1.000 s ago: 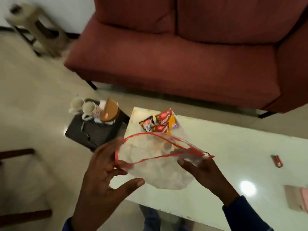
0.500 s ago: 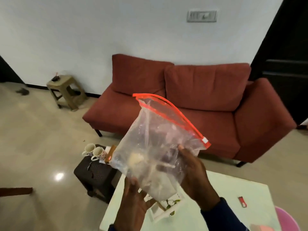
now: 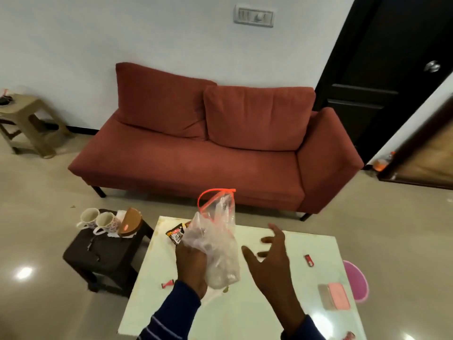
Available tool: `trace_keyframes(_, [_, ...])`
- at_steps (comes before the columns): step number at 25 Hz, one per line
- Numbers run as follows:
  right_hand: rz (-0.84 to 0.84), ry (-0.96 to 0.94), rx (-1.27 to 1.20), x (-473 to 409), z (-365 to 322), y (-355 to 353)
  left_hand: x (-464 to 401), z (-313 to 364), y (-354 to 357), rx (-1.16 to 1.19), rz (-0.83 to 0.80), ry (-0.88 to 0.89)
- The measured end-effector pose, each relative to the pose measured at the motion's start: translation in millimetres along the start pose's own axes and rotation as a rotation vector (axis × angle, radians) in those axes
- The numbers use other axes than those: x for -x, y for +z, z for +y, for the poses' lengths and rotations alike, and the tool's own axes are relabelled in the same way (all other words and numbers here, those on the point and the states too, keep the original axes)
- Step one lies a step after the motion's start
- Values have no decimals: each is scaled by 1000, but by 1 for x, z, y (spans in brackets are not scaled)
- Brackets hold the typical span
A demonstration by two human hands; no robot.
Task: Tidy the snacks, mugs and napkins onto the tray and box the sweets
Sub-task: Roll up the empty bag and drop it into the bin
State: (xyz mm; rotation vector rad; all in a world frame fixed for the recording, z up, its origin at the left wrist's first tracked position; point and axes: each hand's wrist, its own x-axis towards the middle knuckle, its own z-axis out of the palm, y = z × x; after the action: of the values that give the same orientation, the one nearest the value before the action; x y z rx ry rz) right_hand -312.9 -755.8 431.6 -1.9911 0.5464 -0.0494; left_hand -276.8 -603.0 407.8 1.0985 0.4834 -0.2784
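A red sofa (image 3: 210, 155) stands at twelve o'clock against a pale wall (image 3: 122, 33), two back cushions upright on it. A switch plate (image 3: 253, 15) sits on the wall above. At two o'clock is a dark door (image 3: 382, 77) with a round knob (image 3: 432, 66). A beige stool (image 3: 27, 123) stands at ten o'clock. An orange bottle (image 3: 383, 161) is on the floor (image 3: 36, 192) at three o'clock, near the door.

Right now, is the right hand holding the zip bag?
No: the right hand hangs open beside the zip bag, which only the left hand grips.
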Motion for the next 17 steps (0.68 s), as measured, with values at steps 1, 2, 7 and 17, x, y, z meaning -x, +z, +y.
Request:
trace_keyframes(1, [72,-93,24,-1,3,-9,-5,-2,7,22,51,15])
trace_keyframes(2, [55,-160,32,-2,2,-15,-9,-5,13,31,73,36])
trace_keyframes(7, [-135,-164,-61,-13,2,-40,-1,-29,68,-255,-315,96])
trace_keyframes(17, [-65,120,-850,-62,142,-252,23,-162,226,-318,-716,219])
